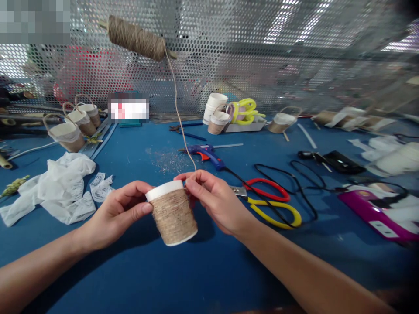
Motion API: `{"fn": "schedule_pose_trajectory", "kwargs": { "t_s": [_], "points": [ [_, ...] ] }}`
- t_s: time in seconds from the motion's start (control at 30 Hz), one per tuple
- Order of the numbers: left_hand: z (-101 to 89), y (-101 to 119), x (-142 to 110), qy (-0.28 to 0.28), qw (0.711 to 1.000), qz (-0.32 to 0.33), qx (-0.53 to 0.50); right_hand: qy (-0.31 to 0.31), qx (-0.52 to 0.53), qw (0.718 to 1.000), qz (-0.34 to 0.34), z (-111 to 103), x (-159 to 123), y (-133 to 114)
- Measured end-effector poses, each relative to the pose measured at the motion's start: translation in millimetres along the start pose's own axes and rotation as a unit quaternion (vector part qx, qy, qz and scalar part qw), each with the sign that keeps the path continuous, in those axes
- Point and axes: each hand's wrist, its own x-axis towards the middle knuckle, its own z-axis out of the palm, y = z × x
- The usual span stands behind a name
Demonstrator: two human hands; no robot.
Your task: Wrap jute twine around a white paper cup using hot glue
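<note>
- On my feed the cup (175, 218) is in the middle, above the near part of the desk (137, 279), tilted, its base toward the lower right; it looks lifted clear, though I would not swear to it.
- My left grip (121, 211) is closed on the cup from its left side, thumb and fingers at the rim.
- My right grip (214, 198) is narrow, pinching the twine (176, 93) at the right of the rim; I cannot tell how far the fingers behind bear on the cup.
- Done, as I judge it: most of the wall is covered in close rows of twine, from near the base up to below the rim.
- Left bare: a white band around the rim, plus a thin white edge at the base. I cannot see the far side of the wall.
- The twine is uncut, running up from my right grip to the spool (135, 38) on the mesh (203, 26).
- The cup shows no handle and no lace trim; the baskets (72, 145) at the back left have both, so I judge this one less far along than those.
- The glue gun (214, 160) lies beyond my right grip, the scissors (262, 202) just to its right, neither one held.
- White cloth (65, 187) and loose lace (101, 187) lie near my left grip, apart from the cup.
</note>
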Motion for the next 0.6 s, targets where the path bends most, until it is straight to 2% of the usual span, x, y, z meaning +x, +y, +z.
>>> {"fn": "schedule_pose_trajectory", "kwargs": {
  "t_s": [0.17,0.33,0.6],
  "points": [
    [0.0,-0.5,-1.1,-0.006,1.0,-0.009,-0.022,-0.015,0.053,0.998,0.044,3.5,-1.1,-0.5],
    [1.3,-2.2,0.7,-0.01,0.999,-0.02,-0.029,-0.016,0.06,0.997,0.036,2.8,-0.2,-0.5],
    [-0.1,-6.3,1.8,-0.014,1.0,-0.002,-0.013,-0.017,0.044,0.999,0.012,0.7,2.6,2.8]
  ]
}}
